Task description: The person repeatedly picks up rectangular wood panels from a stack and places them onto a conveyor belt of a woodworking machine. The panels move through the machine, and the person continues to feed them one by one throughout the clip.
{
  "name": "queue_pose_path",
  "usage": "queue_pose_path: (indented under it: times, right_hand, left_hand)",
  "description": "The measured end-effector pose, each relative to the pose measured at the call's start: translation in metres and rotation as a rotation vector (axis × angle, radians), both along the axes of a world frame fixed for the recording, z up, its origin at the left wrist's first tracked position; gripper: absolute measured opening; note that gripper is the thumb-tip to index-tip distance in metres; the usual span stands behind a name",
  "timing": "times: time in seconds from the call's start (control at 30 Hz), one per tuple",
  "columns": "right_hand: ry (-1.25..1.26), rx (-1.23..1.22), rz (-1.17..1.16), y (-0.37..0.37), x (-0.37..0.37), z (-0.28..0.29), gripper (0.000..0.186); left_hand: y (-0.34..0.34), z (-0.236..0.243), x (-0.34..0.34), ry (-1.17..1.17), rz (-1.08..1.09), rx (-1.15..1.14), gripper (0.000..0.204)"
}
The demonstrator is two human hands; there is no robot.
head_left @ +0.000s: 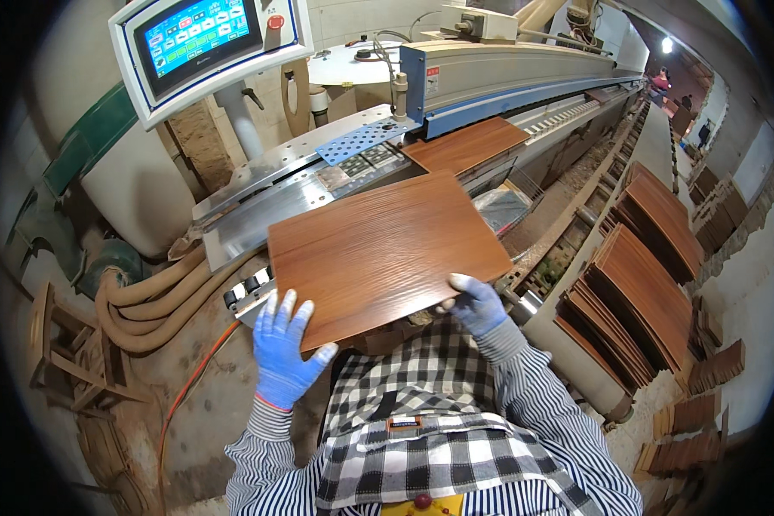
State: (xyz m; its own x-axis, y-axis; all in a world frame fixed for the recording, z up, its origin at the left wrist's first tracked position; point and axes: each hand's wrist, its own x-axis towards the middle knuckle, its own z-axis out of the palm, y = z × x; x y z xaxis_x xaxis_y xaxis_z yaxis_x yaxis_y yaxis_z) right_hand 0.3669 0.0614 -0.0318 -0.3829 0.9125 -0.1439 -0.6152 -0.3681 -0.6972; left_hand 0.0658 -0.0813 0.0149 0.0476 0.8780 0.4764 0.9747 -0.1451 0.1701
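A rectangular wood-grain board lies tilted in front of me, across the near end of a machine with a metal bed. My left hand, in a blue glove with white fingertips, is at the board's near left corner, fingers spread against the edge. My right hand, gloved alike, grips the near right edge, thumb side up, with some fingers hidden under it. Another brown board rests farther along the machine, beside a long blue-edged beam.
A touchscreen panel stands upper left. Coiled hoses, a wooden stool and an orange cable are at lower left. Stacks of brown boards lie on the right beside a roller conveyor. A person is at the far end.
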Motion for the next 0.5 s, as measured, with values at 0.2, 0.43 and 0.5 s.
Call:
queue_pose_path:
  times: [0.2,0.43,0.5]
  right_hand:
    - [0.151,-0.067,0.208,0.017,-0.055,0.011,0.038]
    - [-0.523,0.361,-0.031,0.025,0.025,0.033,0.053]
    - [-1.120,0.655,-0.194,0.025,0.070,0.045,0.047]
  left_hand:
    - [0.001,-0.007,-0.040,0.023,0.189,0.081,0.065]
    - [0.049,-0.013,-0.067,0.099,0.336,0.099,0.064]
    - [0.058,-0.009,-0.070,0.064,0.376,0.021,0.061]
